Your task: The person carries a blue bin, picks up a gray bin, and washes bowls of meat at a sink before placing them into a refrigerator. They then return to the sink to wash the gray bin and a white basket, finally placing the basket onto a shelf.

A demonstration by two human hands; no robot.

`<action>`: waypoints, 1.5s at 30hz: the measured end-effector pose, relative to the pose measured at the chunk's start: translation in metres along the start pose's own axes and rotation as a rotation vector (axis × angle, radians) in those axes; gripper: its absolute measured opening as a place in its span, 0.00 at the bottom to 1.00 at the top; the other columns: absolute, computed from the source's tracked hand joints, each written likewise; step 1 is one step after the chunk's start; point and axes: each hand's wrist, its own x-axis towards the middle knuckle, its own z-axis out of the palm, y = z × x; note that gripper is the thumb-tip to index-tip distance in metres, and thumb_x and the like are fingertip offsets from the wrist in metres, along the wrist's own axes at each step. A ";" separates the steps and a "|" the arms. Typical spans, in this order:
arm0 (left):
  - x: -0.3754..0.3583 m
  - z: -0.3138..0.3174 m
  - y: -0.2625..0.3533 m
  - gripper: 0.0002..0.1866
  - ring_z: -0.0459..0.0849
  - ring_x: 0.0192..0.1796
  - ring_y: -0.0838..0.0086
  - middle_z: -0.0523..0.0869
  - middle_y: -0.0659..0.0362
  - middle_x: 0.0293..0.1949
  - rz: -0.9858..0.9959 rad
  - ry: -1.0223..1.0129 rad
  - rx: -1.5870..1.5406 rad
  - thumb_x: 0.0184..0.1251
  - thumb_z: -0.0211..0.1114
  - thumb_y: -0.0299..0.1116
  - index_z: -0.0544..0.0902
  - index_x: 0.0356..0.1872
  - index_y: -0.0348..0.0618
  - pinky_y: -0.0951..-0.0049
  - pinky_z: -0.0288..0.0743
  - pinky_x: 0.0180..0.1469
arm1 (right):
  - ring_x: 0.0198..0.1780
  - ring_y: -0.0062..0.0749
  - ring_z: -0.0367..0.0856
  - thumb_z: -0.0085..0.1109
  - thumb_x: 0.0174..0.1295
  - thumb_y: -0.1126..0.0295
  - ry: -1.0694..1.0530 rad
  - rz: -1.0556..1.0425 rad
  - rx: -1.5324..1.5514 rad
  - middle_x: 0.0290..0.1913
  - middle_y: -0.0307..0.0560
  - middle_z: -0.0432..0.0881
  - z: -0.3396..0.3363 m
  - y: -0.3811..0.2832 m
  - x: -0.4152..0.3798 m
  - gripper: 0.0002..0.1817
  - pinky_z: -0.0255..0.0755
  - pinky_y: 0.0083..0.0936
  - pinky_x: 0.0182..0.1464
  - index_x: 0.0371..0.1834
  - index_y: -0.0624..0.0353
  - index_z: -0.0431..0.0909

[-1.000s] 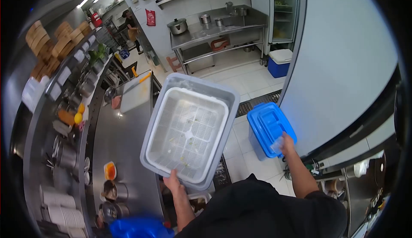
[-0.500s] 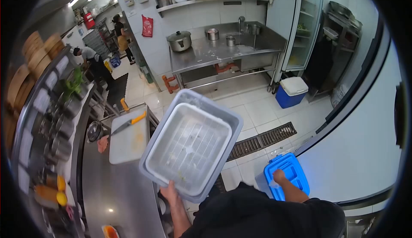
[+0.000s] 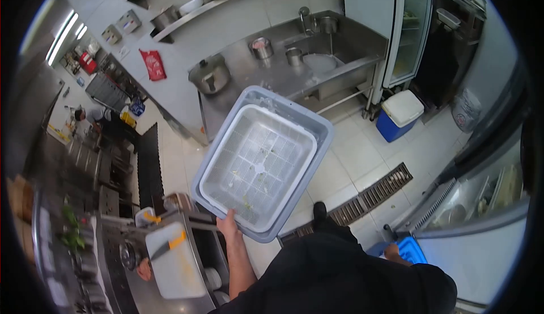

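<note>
My left hand (image 3: 228,227) grips the near rim of a grey plastic tub (image 3: 323,138), its thumb over the edge. Nested in the tub is a white perforated basket (image 3: 259,168) with small green scraps on its bottom; both are tilted and held in front of me. Down at my right side, my right hand (image 3: 391,251) is closed at a blue-lidded container (image 3: 412,250). My dark sleeve and body cover most of that container, and the fingers are partly hidden.
A steel sink table (image 3: 238,87) with pots stands ahead. A blue cooler (image 3: 399,115) and floor drain (image 3: 371,195) lie ahead right. On the left counter are a cutting board (image 3: 175,268) and orange-handled knife (image 3: 170,246). An open chest (image 3: 476,206) stands right. A person (image 3: 93,115) bends far left.
The view has turned and come nearer the sink table. The tub and basket remain in my left hand. The blue-lidded container is now lower and mostly covered by my body; a dark shoe shows.
</note>
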 end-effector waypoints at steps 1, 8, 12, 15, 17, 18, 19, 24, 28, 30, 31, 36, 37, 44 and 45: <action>0.018 0.020 0.001 0.28 0.84 0.55 0.58 0.82 0.47 0.58 -0.005 -0.013 -0.014 0.61 0.63 0.24 0.73 0.64 0.27 0.59 0.78 0.57 | 0.51 0.42 0.88 0.55 0.67 0.58 0.171 0.074 0.081 0.48 0.52 0.89 -0.009 0.008 0.057 0.16 0.79 0.41 0.54 0.40 0.55 0.89; 0.178 0.144 0.051 0.26 0.87 0.48 0.57 0.86 0.46 0.49 -0.117 -0.061 0.227 0.57 0.69 0.27 0.78 0.57 0.24 0.60 0.81 0.52 | 0.26 0.32 0.72 0.48 0.74 0.42 0.835 0.219 1.536 0.22 0.42 0.75 -0.412 0.047 0.329 0.30 0.67 0.34 0.32 0.26 0.59 0.78; 0.254 0.198 0.059 0.27 0.88 0.47 0.57 0.87 0.46 0.47 -0.085 -0.074 0.382 0.53 0.71 0.28 0.79 0.55 0.25 0.60 0.81 0.51 | 0.35 0.17 0.66 0.48 0.77 0.51 0.984 -0.080 1.980 0.29 0.31 0.69 -0.668 0.009 0.352 0.19 0.62 0.20 0.38 0.32 0.51 0.73; 0.306 0.228 0.051 0.27 0.88 0.47 0.57 0.87 0.45 0.48 -0.067 -0.084 0.415 0.52 0.71 0.29 0.80 0.55 0.25 0.60 0.81 0.51 | 0.48 0.23 0.68 0.52 0.76 0.57 1.115 -0.321 1.819 0.42 0.36 0.72 -0.803 -0.049 0.325 0.12 0.65 0.22 0.54 0.47 0.54 0.74; 0.342 0.241 0.034 0.28 0.88 0.46 0.57 0.87 0.46 0.48 -0.068 -0.136 0.347 0.52 0.72 0.29 0.80 0.55 0.26 0.60 0.81 0.51 | 0.53 0.27 0.68 0.55 0.73 0.60 1.095 -0.443 1.640 0.49 0.40 0.72 -0.854 -0.081 0.344 0.14 0.66 0.24 0.58 0.56 0.54 0.72; 0.351 0.251 0.032 0.28 0.88 0.47 0.58 0.87 0.46 0.49 -0.078 -0.132 0.372 0.52 0.72 0.29 0.80 0.56 0.26 0.61 0.81 0.52 | 0.56 0.32 0.70 0.59 0.71 0.58 1.007 -0.495 1.609 0.53 0.45 0.72 -0.871 -0.099 0.363 0.19 0.66 0.27 0.61 0.57 0.56 0.71; 0.355 0.264 0.038 0.28 0.88 0.47 0.58 0.87 0.46 0.49 -0.088 -0.128 0.393 0.52 0.72 0.29 0.79 0.56 0.26 0.61 0.80 0.52 | 0.60 0.37 0.71 0.62 0.68 0.57 0.921 -0.544 1.573 0.57 0.50 0.73 -0.886 -0.117 0.386 0.23 0.66 0.31 0.64 0.59 0.58 0.70; 0.409 0.307 0.035 0.30 0.87 0.49 0.58 0.87 0.46 0.50 -0.190 -0.109 0.470 0.52 0.72 0.30 0.78 0.58 0.26 0.62 0.79 0.54 | 0.75 0.51 0.63 0.63 0.66 0.49 0.355 -0.701 0.762 0.74 0.61 0.65 -0.929 -0.175 0.470 0.36 0.59 0.37 0.75 0.71 0.57 0.68; 0.451 0.311 0.022 0.32 0.87 0.47 0.59 0.87 0.47 0.49 -0.122 -0.093 0.543 0.53 0.75 0.35 0.78 0.59 0.27 0.63 0.79 0.52 | 0.69 0.47 0.72 0.62 0.67 0.49 0.289 -0.857 0.705 0.67 0.58 0.75 -0.952 -0.170 0.496 0.29 0.66 0.37 0.70 0.64 0.57 0.77; 0.453 0.319 0.032 0.32 0.86 0.48 0.61 0.86 0.48 0.49 -0.161 -0.042 0.643 0.57 0.75 0.39 0.78 0.59 0.28 0.65 0.79 0.51 | 0.59 0.42 0.81 0.61 0.67 0.52 0.275 -0.880 0.931 0.57 0.54 0.83 -0.968 -0.153 0.525 0.22 0.73 0.35 0.61 0.55 0.58 0.83; 0.460 0.322 0.041 0.32 0.86 0.48 0.62 0.86 0.48 0.49 -0.173 -0.017 0.688 0.59 0.75 0.41 0.78 0.59 0.28 0.65 0.79 0.50 | 0.52 0.38 0.85 0.61 0.68 0.54 0.262 -0.838 1.033 0.50 0.51 0.87 -0.983 -0.145 0.544 0.19 0.76 0.34 0.55 0.49 0.58 0.86; 0.448 0.314 0.053 0.25 0.83 0.48 0.72 0.86 0.54 0.47 -0.271 0.182 0.485 0.69 0.69 0.45 0.80 0.59 0.36 0.69 0.77 0.44 | 0.46 0.41 0.87 0.59 0.63 0.57 0.493 -0.395 1.288 0.43 0.55 0.88 -1.055 -0.088 0.695 0.16 0.78 0.35 0.50 0.42 0.57 0.86; 0.437 0.310 0.055 0.24 0.83 0.47 0.74 0.86 0.56 0.47 -0.266 0.242 0.427 0.71 0.68 0.45 0.80 0.59 0.38 0.70 0.77 0.43 | 0.47 0.45 0.88 0.59 0.63 0.56 0.535 -0.319 1.299 0.43 0.56 0.88 -1.072 -0.083 0.728 0.17 0.78 0.37 0.52 0.42 0.57 0.86; 0.327 0.258 0.026 0.18 0.81 0.45 0.73 0.83 0.62 0.47 -0.144 0.640 0.411 0.73 0.64 0.43 0.79 0.55 0.44 0.70 0.75 0.43 | 0.58 0.56 0.82 0.65 0.59 0.54 0.709 -0.089 1.109 0.55 0.66 0.83 -1.187 -0.096 0.893 0.31 0.77 0.43 0.60 0.59 0.67 0.75; 0.300 0.283 0.031 0.18 0.81 0.47 0.72 0.83 0.62 0.48 -0.173 0.713 0.383 0.73 0.64 0.44 0.79 0.56 0.45 0.68 0.75 0.45 | 0.62 0.59 0.80 0.67 0.57 0.52 0.701 -0.072 1.137 0.59 0.70 0.80 -1.201 -0.101 0.901 0.36 0.75 0.44 0.64 0.62 0.69 0.73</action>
